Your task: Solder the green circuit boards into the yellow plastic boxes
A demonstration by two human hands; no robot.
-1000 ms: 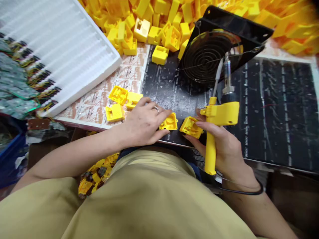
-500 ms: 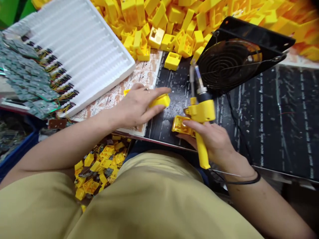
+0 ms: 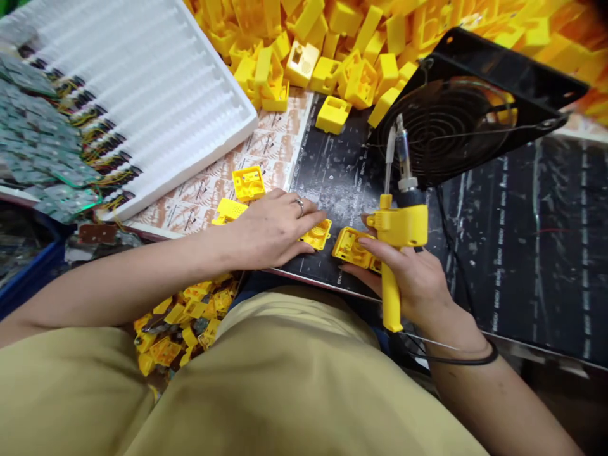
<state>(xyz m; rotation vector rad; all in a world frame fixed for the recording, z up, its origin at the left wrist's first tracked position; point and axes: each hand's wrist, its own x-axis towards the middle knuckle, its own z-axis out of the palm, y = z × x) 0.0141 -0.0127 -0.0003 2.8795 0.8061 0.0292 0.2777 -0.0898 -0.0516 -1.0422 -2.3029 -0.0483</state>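
Note:
My left hand (image 3: 280, 229) is closed over a yellow plastic casing half (image 3: 319, 235) at the mat's front edge, thumb on the near side and fingers across the top. Part of that piece is hidden under the fingers. In my right hand (image 3: 414, 273) is a yellow soldering gun (image 3: 398, 227), its metal tip pointing away from me. The same hand pinches another casing half (image 3: 354, 247), open side up, between thumb and fingers. Left of my left hand lie two more yellow pieces, an open casing half (image 3: 249, 183) and a perforated piece (image 3: 230, 211) partly covered by the hand.
A black fan (image 3: 441, 126) stands behind the soldering gun. Heaped yellow casings (image 3: 361, 82) fill the back. At left, a white foam tray (image 3: 156, 82) bears green circuit boards (image 3: 42, 139) with wires. More yellow parts (image 3: 190, 316) lie below the edge of the black mat (image 3: 522, 253).
My left hand has come nearer the front edge and now covers a casing half with its open side up. Two yellow pieces show at its left. My right hand has shifted slightly right and nearer me.

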